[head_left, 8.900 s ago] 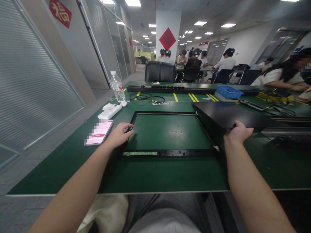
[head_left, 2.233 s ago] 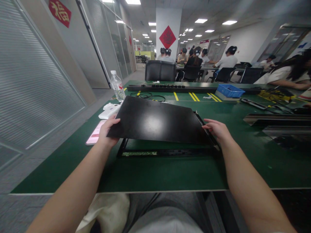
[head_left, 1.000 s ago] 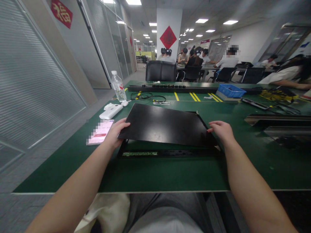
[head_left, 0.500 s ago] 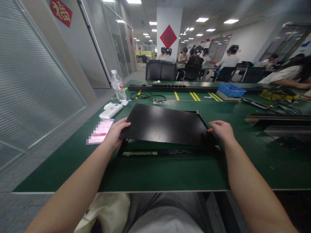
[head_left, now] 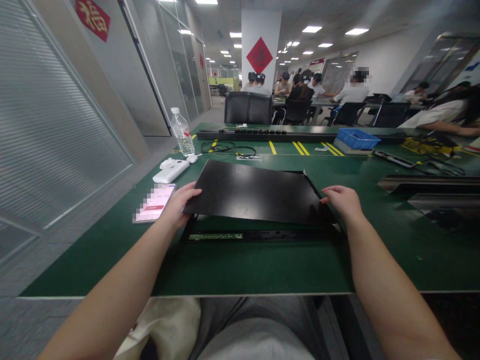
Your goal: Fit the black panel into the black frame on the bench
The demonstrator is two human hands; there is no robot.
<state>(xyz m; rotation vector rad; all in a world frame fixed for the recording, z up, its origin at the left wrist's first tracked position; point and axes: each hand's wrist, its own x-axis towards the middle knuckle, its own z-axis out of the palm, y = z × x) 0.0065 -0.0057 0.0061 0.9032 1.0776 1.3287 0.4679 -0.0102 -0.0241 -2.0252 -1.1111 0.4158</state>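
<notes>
Left hand (head_left: pixel 179 204), right hand (head_left: pixel 343 202) hold black panel (head_left: pixel 255 192) crosswise, seemingly tilted.

One camera sits on the person's head. It looks forward and a little down over the green table (head_left: pixel 243 270). The left grip (head_left: pixel 180 202) and the right grip (head_left: pixel 343 202) are close to it, near the middle of the picture. Both arms come in from the bottom edge. The black panel (head_left: pixel 255 192) lies between the grips. Beyond the grips, the view runs far down the room to a white pillar (head_left: pixel 249 30).
</notes>
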